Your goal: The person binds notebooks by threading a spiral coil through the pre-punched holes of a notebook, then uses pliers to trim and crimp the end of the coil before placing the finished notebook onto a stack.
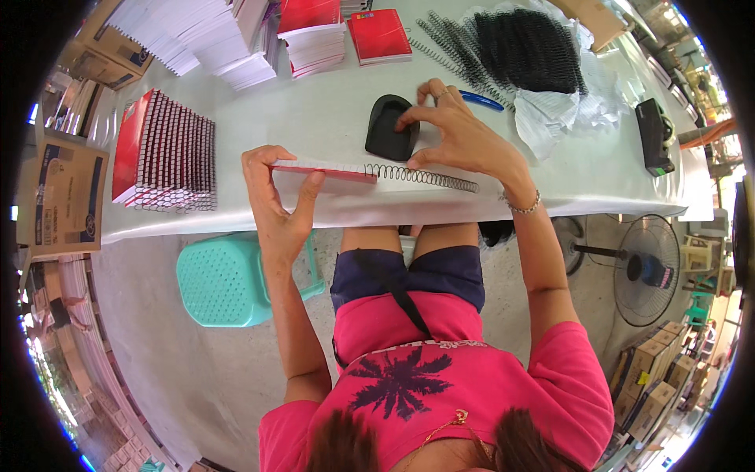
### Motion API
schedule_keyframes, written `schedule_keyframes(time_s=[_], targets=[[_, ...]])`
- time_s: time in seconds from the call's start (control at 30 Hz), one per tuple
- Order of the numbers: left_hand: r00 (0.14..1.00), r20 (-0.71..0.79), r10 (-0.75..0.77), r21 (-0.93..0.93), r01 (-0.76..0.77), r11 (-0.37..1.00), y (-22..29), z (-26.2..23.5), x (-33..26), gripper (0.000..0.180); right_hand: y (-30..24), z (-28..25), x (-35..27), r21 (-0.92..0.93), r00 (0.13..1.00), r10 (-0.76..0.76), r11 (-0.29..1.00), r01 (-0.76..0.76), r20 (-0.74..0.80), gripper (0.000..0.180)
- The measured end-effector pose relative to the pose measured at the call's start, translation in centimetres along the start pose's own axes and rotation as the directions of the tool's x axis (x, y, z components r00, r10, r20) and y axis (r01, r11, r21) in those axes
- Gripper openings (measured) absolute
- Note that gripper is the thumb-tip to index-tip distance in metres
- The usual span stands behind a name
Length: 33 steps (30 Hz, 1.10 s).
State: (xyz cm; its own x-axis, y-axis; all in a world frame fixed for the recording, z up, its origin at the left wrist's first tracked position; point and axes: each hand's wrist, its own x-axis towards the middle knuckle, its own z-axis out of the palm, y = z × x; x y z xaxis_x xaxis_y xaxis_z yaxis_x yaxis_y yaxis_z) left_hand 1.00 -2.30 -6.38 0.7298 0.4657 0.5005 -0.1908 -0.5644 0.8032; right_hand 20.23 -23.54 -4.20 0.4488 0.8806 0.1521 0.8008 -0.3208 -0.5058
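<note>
My left hand [277,197] grips a thin red-covered notebook [338,171] on edge near the table's front, its thumb on the near side and fingers behind. A dark wire coil [440,181] is threaded a short way into the notebook's right end, and the rest sticks out to the right. My right hand [465,132] hovers above the coil with its fingers apart. Its index fingertip reaches into a black, round-ended dish [384,130], and the thumb tip is close to the coil; whether they touch I cannot tell. Just behind this hand lies a blue pen-like tool [481,101].
Coil-bound red notebooks [169,153] are stacked at the left. Unbound page stacks [197,39] and a red notebook [380,35] stand at the back. Black coils [527,51] lie on crumpled paper [546,118]; a tape dispenser [654,138] sits right. Below are a green stool [224,279] and fan [646,269].
</note>
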Motion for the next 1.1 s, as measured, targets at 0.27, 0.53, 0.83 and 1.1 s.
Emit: schedule_keyframes(time_s=[0.27,0.53,0.83,1.1], targets=[[0.999,0.006,-0.032,-0.107,0.032,0.994,-0.6,0.7,0.0,0.043,0.6,1.7,1.1,0.610,0.999,-0.005,0.792,-0.025,0.047,0.062],[0.991,0.114,-0.072,-0.083,0.082,0.993,-1.8,1.5,-0.2,0.057,-0.6,-1.7,-0.4,0.851,0.936,-0.263,0.521,-0.067,0.234,0.051],[0.988,0.114,-0.102,-0.220,0.126,0.967,-1.6,1.8,0.2,0.056,-1.3,-1.7,-1.0,0.893,0.961,-0.217,0.445,-0.058,0.170,0.047],[0.981,0.172,-0.095,-0.323,0.147,0.935,-1.3,2.0,0.4,0.056,-3.8,-3.4,-0.5,0.785,0.962,-0.150,0.613,-0.093,0.231,0.067]])
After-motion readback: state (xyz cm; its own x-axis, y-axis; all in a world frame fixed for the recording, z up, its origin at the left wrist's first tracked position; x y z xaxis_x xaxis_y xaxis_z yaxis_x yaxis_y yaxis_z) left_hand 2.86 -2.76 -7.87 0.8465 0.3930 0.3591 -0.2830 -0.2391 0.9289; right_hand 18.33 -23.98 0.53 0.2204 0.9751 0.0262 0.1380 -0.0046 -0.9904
